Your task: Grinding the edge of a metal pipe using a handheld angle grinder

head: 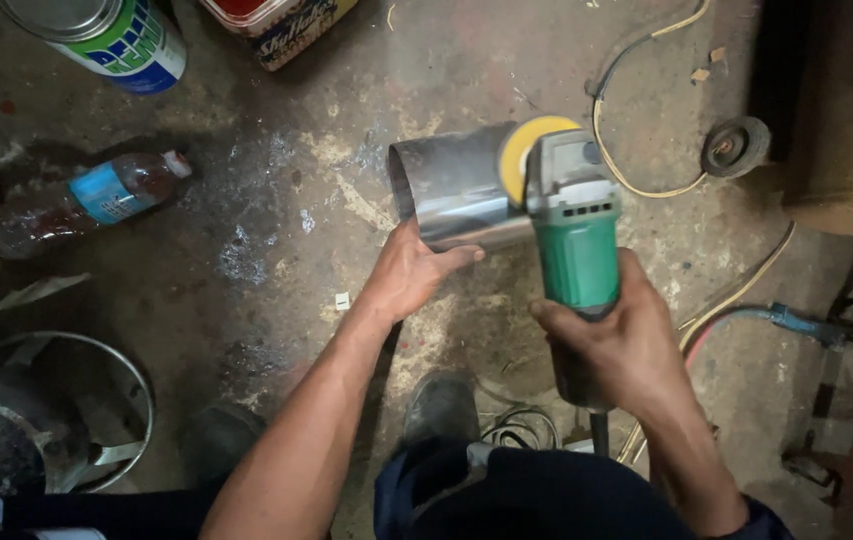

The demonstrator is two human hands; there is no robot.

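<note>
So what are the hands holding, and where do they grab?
The right hand grips the green grinder around its body. The left hand holds the metal tube at its near edge.

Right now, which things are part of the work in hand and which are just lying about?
In use:
left hand steadying the metal tube
right hand gripping the green angle grinder, its yellow disc at the tube

Lying about:
plastic bottle
paint can
loose wheel disc
yellow cable
metal ring
</note>
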